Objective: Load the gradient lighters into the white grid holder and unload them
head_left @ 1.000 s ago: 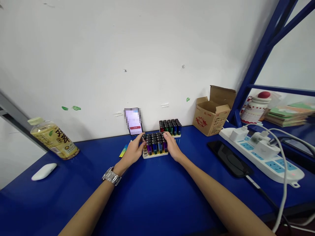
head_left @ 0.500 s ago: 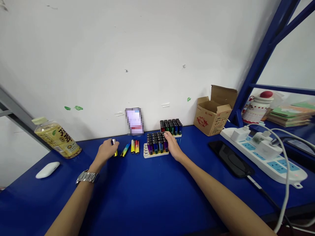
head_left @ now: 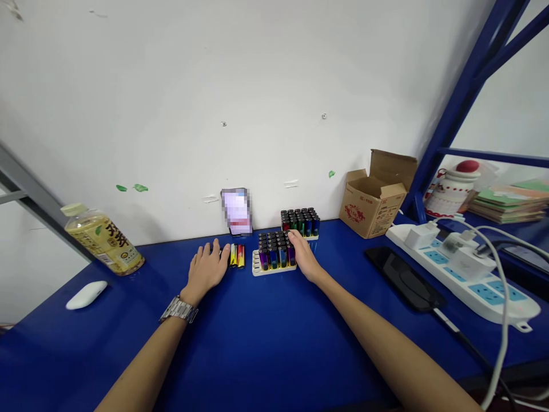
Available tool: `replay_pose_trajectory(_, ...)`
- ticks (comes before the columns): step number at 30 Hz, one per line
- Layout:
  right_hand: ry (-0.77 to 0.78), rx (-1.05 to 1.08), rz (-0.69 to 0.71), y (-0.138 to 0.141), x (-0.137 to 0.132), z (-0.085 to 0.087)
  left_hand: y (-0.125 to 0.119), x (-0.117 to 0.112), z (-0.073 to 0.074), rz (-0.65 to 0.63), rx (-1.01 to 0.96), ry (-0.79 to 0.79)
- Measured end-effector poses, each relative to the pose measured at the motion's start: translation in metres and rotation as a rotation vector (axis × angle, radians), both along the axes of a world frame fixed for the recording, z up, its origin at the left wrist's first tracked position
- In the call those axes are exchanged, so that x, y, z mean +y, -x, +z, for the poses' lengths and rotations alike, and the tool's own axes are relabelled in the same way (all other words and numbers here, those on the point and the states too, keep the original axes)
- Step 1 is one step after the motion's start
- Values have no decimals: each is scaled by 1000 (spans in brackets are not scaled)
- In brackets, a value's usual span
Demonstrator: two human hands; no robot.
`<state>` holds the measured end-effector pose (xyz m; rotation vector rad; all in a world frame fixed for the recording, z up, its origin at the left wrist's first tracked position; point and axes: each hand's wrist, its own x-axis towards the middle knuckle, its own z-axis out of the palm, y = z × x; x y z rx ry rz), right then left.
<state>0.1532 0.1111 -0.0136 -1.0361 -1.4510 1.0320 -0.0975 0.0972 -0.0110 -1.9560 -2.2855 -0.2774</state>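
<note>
A white tray of upright lighters stands on the blue table, and a second full tray stands behind it by the wall. My right hand is closed against the near tray's right side, fingertips on its lighters. My left hand lies flat on the table with fingers spread, left of the tray. Its fingertips touch two loose lighters, yellow and red, lying beside the tray. Anything under the palm is hidden.
A phone leans on the wall behind the lighters. A tea bottle and white mouse lie at left. At right are an open cardboard box, a black phone, a power strip with cables, and a blue shelf post.
My left hand left the tray, swung out to the left holding a lighter, then came back and flattened beside the loose lighters. My right hand stayed on the tray.
</note>
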Motion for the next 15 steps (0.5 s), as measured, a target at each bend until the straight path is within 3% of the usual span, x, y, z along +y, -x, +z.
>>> replay_pose_trajectory(7, 19, -18, -21, 0, 0, 0, -36, -13, 2, 1, -19, -3)
replay_pose_trajectory(15, 10, -32, -28, 0, 0, 0, -35, -5, 0, -115, 17, -47)
